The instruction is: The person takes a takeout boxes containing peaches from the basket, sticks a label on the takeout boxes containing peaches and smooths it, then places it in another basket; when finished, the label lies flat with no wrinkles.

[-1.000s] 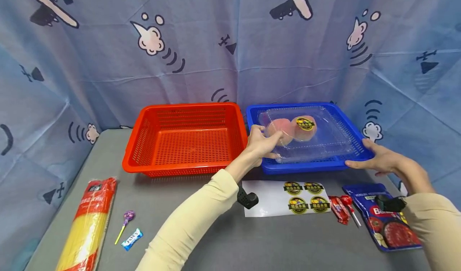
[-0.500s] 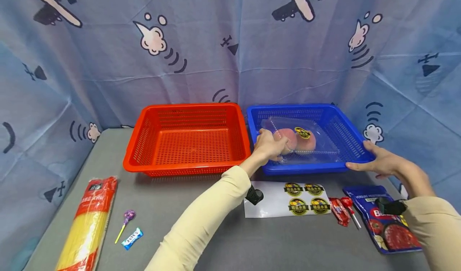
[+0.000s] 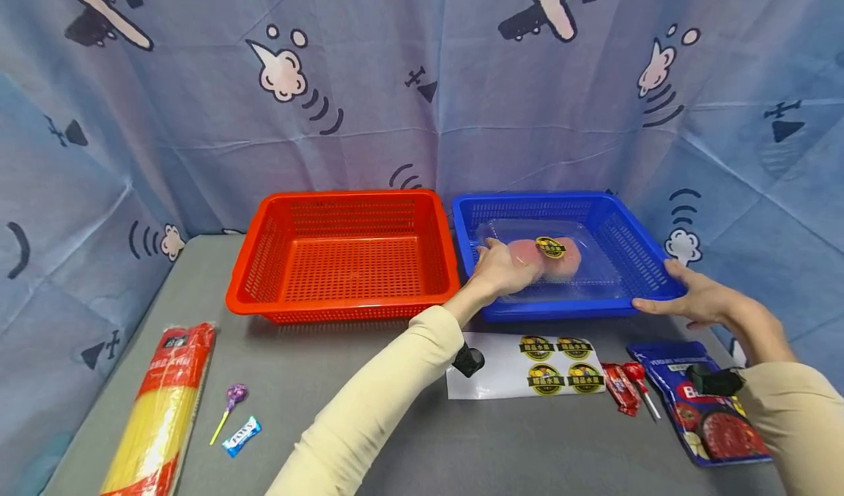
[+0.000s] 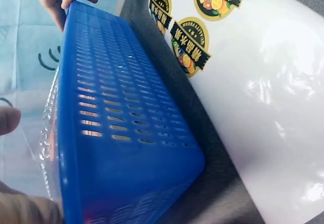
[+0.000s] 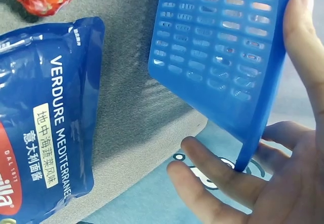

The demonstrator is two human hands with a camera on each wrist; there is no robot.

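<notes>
A clear plastic fruit box (image 3: pixel 593 261) lies in the blue basket (image 3: pixel 560 311), with two pink, round, peach-like fruits (image 3: pixel 563 263) inside and a black-and-yellow sticker (image 3: pixel 550 248) on its lid. My left hand (image 3: pixel 502 270) holds the box's left end, thumb over the top; its other fingers are partly hidden. At the basket's near right corner, my right hand (image 3: pixel 708 297) grips the rim. The right wrist view has the thumb (image 5: pixel 301 27) on one side of that rim and the fingers on the other.
Left of the blue basket stands a red basket (image 3: pixel 343 311). In front lies a sticker sheet (image 3: pixel 491 364). A red-wrapped candy (image 3: pixel 621 387), red lollipop (image 3: pixel 635 371) and sauce pouch (image 3: pixel 699 401) lie right; spaghetti (image 3: pixel 158 408), purple lollipop (image 3: pixel 236 393) and blue-wrapped candy (image 3: pixel 242 436) left.
My left hand has moved slightly right and lowered the box, which was tilted over the rim and now lies flatter inside the blue basket. The right hand has stayed at the corner.
</notes>
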